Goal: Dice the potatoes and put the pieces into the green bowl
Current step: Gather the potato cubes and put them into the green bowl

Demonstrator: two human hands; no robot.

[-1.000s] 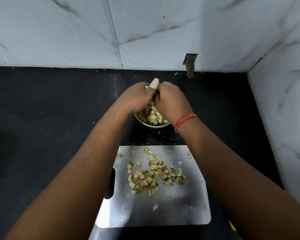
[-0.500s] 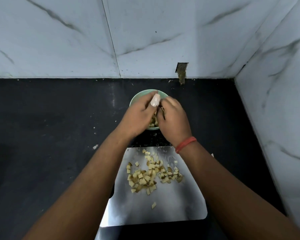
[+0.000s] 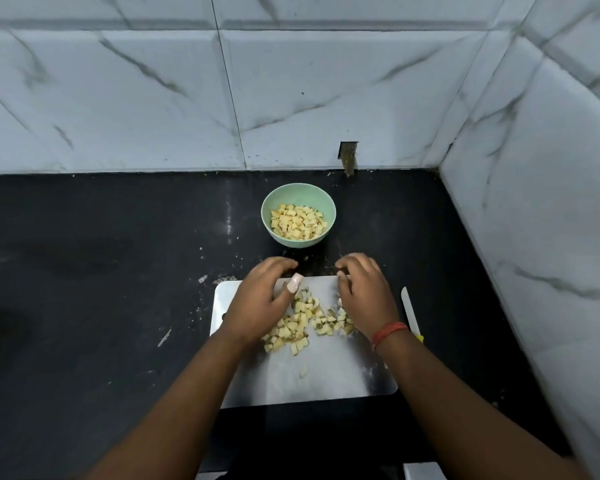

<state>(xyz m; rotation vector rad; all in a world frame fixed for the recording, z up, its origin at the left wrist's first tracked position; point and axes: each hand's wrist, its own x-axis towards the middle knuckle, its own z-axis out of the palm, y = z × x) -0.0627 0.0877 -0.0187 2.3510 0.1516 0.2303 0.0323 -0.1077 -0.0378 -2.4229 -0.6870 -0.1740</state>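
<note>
The green bowl stands on the black counter behind the cutting board and holds many diced potato pieces. A pile of diced potato lies on the steel cutting board. My left hand sits at the pile's left side, fingers curved down over the board's far edge, its thumb wrapped in a pale bandage. My right hand cups the pile's right side with bent fingers. Neither hand visibly holds pieces.
A knife with a pale blade and yellow handle lies on the counter just right of the board. Tiled walls close the back and the right side. Potato scraps dot the black counter around the board.
Both hands left the bowl and came back down to the board, one on each side of the pile. The bowl's contents are now uncovered.
</note>
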